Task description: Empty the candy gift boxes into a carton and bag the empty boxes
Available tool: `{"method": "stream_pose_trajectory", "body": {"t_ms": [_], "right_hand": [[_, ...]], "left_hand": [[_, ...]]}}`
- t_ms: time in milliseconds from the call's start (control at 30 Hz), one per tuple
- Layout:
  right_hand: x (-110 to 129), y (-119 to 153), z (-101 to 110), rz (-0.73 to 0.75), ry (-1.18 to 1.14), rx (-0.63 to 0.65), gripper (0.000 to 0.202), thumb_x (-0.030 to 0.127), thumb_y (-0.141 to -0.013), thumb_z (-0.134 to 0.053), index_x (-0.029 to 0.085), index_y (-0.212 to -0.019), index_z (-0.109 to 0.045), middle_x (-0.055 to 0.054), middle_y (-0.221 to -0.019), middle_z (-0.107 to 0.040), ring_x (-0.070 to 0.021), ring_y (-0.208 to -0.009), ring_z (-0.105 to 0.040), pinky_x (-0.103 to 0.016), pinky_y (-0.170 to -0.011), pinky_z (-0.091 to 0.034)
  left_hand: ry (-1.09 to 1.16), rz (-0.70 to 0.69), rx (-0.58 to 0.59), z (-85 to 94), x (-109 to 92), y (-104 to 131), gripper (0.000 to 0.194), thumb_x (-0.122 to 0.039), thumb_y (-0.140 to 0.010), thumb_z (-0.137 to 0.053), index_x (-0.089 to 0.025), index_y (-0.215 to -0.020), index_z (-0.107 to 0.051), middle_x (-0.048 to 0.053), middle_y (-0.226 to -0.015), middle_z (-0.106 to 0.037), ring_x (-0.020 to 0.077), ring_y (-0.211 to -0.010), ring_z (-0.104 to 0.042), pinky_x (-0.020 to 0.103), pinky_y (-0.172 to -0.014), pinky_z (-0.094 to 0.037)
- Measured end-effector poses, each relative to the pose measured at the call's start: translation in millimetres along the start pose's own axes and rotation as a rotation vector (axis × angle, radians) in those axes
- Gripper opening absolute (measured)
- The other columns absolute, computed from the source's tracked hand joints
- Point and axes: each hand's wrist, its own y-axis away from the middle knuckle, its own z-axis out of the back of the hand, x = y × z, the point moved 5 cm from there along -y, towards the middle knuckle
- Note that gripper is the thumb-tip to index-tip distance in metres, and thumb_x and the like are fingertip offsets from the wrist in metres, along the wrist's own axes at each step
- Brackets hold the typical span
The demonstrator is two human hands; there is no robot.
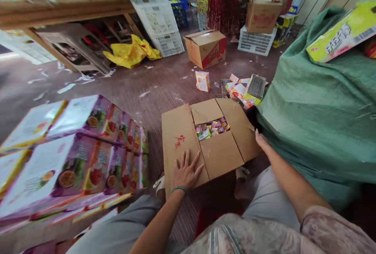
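Observation:
A cardboard box (223, 154) stands in front of my knees with its flaps folded inward. Through a square gap between them show small colourful wrapped packets (213, 128). My left hand (188, 170) lies flat on the left flap, fingers spread, below a red printed mark. At the box's right edge, my right hand (261, 139) touches the side flap. It is seen edge-on with its fingers stretched out, partly hidden, and no separate item shows in it.
Stacked fruit-printed cartons (96, 148) stand left, and a green cloth-covered pile (320, 101) rises right. Ahead are loose small boxes (243, 89), a closed carton (205, 48), white crates (158, 23) and a wooden table (73, 11). A person in a red dress (221, 1) handles another carton (263, 15).

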Motion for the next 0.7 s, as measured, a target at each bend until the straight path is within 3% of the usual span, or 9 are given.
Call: {"method": "stream_pose_trajectory", "body": {"t_ms": [67,133,267,367,467,533,600,700], "right_hand": [[-37.2,1.8,-3.7,-0.145,-0.02,0.076,0.072,0.04,-0.109,-0.022,-0.002,-0.104,-0.08,-0.033,-0.095,-0.074,-0.0368,-0.094,-0.075,-0.044,-0.08,-0.056],[-58.6,2.2,2.3,-0.215,-0.067,0.1,0.067,0.045,-0.106,-0.034,-0.002,-0.097,-0.08,-0.033,-0.095,-0.074,-0.0384,-0.092,-0.075,-0.044,-0.077,-0.055],[-60.6,7.8,39.5,-0.108,-0.222,0.094,0.06,0.056,-0.101,-0.046,0.008,-0.111,-0.081,-0.018,-0.105,-0.08,-0.0324,-0.102,-0.074,-0.036,-0.083,-0.056],[-18.6,30.1,52.1,0.134,-0.524,0.319,0.069,0.069,-0.098,-0.048,0.013,-0.124,-0.079,-0.013,-0.112,-0.08,-0.0321,-0.111,-0.074,-0.039,-0.093,-0.058],[51.0,68.8,38.7,0.502,-0.709,0.578,0.08,0.074,-0.104,-0.031,0.016,-0.144,-0.069,-0.013,-0.143,-0.069,-0.0326,-0.14,-0.061,-0.049,-0.117,-0.048],[89.1,88.4,16.5,0.668,-0.568,0.512,0.076,0.066,-0.108,-0.027,0.017,-0.159,-0.054,-0.011,-0.165,-0.049,-0.0278,-0.157,-0.042,-0.048,-0.13,-0.033],[114.9,100.6,-17.0,0.721,-0.327,0.393,0.066,0.055,-0.111,-0.031,0.02,-0.166,-0.042,-0.009,-0.174,-0.03,-0.0265,-0.163,-0.028,-0.05,-0.134,-0.024],[134.1,113.9,-72.0,0.715,0.004,0.289,0.057,0.051,-0.111,-0.036,0.033,-0.165,-0.043,-0.004,-0.177,-0.022,-0.0351,-0.166,-0.017,-0.069,-0.131,-0.016]], "left_hand": [[0.006,-0.002,-0.013,-0.7,0.3,-1.7,0.065,-0.057,-0.107,-0.045,-0.038,-0.167,-0.028,0.014,-0.179,-0.014,0.0362,-0.166,-0.014,0.064,-0.131,-0.014],[0.011,-0.007,-0.025,-2.5,-0.1,-3.6,0.065,-0.058,-0.107,-0.044,-0.038,-0.167,-0.028,0.013,-0.179,-0.014,0.0361,-0.166,-0.014,0.064,-0.131,-0.015],[0.032,-0.001,-0.048,-4.9,-0.8,-6.4,0.064,-0.056,-0.107,-0.045,-0.039,-0.167,-0.029,0.011,-0.179,-0.015,0.0363,-0.166,-0.014,0.064,-0.131,-0.013],[0.066,-0.009,-0.05,-3.8,-2.5,-7.2,0.065,-0.057,-0.107,-0.045,-0.039,-0.167,-0.028,0.011,-0.179,-0.015,0.0366,-0.166,-0.014,0.065,-0.131,-0.012],[0.089,-0.012,-0.048,-1.7,-3.9,-7.3,0.066,-0.057,-0.107,-0.045,-0.037,-0.168,-0.029,0.013,-0.179,-0.015,0.0361,-0.166,-0.014,0.064,-0.131,-0.012],[0.104,-0.01,-0.056,-0.9,-3.8,-6.8,0.065,-0.058,-0.107,-0.045,-0.037,-0.167,-0.031,0.013,-0.179,-0.015,0.0362,-0.166,-0.015,0.064,-0.131,-0.012],[0.119,-0.019,-0.07,-0.2,-3.0,-5.4,0.065,-0.057,-0.107,-0.044,-0.035,-0.167,-0.032,0.014,-0.178,-0.016,0.0361,-0.166,-0.015,0.065,-0.131,-0.013],[0.144,-0.042,-0.096,3.5,-1.3,-0.7,0.062,-0.049,-0.11,-0.04,-0.029,-0.167,-0.035,0.013,-0.177,-0.022,0.034,-0.165,-0.019,0.062,-0.132,-0.015]]}}
